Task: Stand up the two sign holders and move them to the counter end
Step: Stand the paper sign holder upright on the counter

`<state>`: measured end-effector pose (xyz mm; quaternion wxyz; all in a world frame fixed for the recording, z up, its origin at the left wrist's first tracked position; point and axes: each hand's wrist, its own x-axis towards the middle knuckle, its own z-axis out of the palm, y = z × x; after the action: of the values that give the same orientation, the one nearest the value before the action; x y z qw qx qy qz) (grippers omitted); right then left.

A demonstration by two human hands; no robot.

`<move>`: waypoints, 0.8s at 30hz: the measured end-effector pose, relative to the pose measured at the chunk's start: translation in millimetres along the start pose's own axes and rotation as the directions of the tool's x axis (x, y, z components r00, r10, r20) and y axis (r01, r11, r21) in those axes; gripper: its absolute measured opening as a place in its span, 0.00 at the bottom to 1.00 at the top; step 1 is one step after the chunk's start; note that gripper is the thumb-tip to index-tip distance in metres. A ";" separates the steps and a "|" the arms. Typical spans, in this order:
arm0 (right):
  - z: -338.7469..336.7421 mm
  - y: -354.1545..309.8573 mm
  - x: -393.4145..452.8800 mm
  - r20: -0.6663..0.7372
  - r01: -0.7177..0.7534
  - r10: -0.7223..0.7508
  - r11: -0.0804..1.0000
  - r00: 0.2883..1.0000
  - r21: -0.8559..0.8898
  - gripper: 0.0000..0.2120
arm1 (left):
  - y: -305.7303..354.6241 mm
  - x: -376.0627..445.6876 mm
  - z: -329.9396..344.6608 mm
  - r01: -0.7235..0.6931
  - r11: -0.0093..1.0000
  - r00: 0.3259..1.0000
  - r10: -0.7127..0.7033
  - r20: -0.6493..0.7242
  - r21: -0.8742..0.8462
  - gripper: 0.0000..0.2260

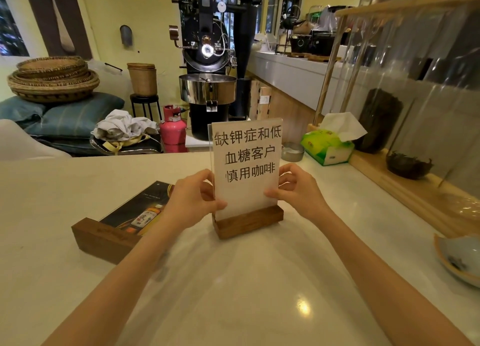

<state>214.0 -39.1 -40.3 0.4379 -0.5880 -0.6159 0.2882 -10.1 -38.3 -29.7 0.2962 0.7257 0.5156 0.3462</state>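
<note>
A sign holder with a white sheet of black characters (pixel 248 161) stands upright on its dark wooden base on the pale counter (pixel 233 280). My left hand (pixel 193 202) grips its left edge and my right hand (pixel 298 188) pinches its right edge, both low near the base. A second sign holder (pixel 122 223), with a dark bottle advert, lies flat on the counter to the left, its wooden base toward me. My left forearm crosses over part of it.
A green tissue box (pixel 328 147) and a small metal dish (pixel 292 151) sit at the counter's far right. A wooden-framed glass case (pixel 415 112) runs along the right side. A ceramic bowl (pixel 459 261) sits at the right edge. A black coffee roaster (pixel 210 67) stands beyond the counter.
</note>
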 end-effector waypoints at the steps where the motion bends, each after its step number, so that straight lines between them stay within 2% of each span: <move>1: -2.7 -0.1 0.1 0.012 -0.011 0.011 1.000 1.000 -0.001 0.18 | 0.7 -1.0 -0.6 -0.023 0.999 0.999 0.022 0.027 0.025 0.16; 5: -9.8 -1.0 -0.7 0.048 -0.046 0.048 0.997 0.998 -0.055 0.22 | 2.8 -5.2 -0.9 -0.102 0.994 0.990 0.097 0.103 0.038 0.19; 13: -14.3 -6.1 -1.8 0.078 -0.077 0.092 0.981 0.993 -0.176 0.24 | 3.2 -8.7 0.0 -0.110 0.991 0.987 0.100 0.123 0.078 0.19; 18: -17.3 -24.3 -5.1 0.093 -0.194 0.271 0.853 0.958 -0.484 0.21 | 7.6 -10.2 -3.7 -0.052 0.988 0.980 0.023 0.196 0.143 0.17; 21: -13.3 -40.5 -15.7 0.167 -0.242 0.345 0.862 0.924 -0.445 0.18 | 7.5 -13.3 -16.6 -0.021 0.984 0.977 -0.018 0.212 0.179 0.12; 24: 4.0 -60.5 -32.7 0.277 -0.192 0.280 0.933 0.919 -0.306 0.13 | 3.1 -19.0 -42.3 0.007 0.983 0.984 -0.040 0.175 0.184 0.11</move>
<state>179.5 -79.1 4.0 0.2104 -0.6594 -0.6357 0.3418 -46.9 -54.2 -6.3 0.2774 0.7716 0.5252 0.2275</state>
